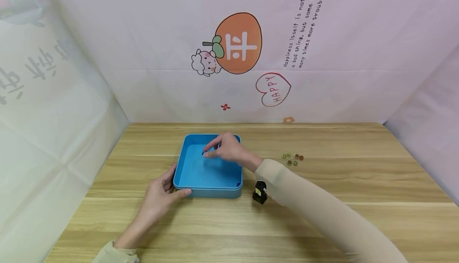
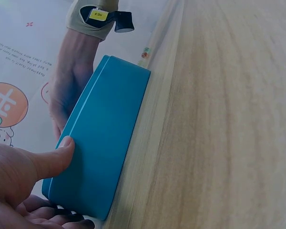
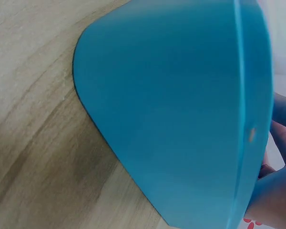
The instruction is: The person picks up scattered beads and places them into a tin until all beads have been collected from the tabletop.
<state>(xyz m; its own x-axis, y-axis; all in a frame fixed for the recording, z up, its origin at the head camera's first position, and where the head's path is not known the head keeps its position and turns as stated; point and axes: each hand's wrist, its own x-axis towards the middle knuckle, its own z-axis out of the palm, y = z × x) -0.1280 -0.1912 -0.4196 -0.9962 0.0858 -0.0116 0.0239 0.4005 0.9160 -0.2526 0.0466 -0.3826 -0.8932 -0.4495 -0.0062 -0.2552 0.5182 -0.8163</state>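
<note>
A square blue box [image 1: 211,175] without a lid sits on the wooden table. My left hand [image 1: 159,193] holds its near left corner, the thumb [image 2: 57,155] against the outer wall and the fingers around the side. Above the box floor, my right hand [image 1: 227,148] reaches in over the right wall. Its thumb and index finger pinch a small dark blue piece [image 1: 203,153], mostly covered by the fingertips. Another small dark blue piece [image 1: 238,184] lies in the near right corner. The right wrist view shows the box's outer wall [image 3: 167,105] up close, hiding the fingertips.
Right of the box, several small round pieces [image 1: 295,163], green and brownish red, lie on the wooden table [image 1: 322,191]. A black camera [image 1: 259,192] is strapped at my right wrist. A printed white cloth [image 1: 161,55] stands along the table's back edge.
</note>
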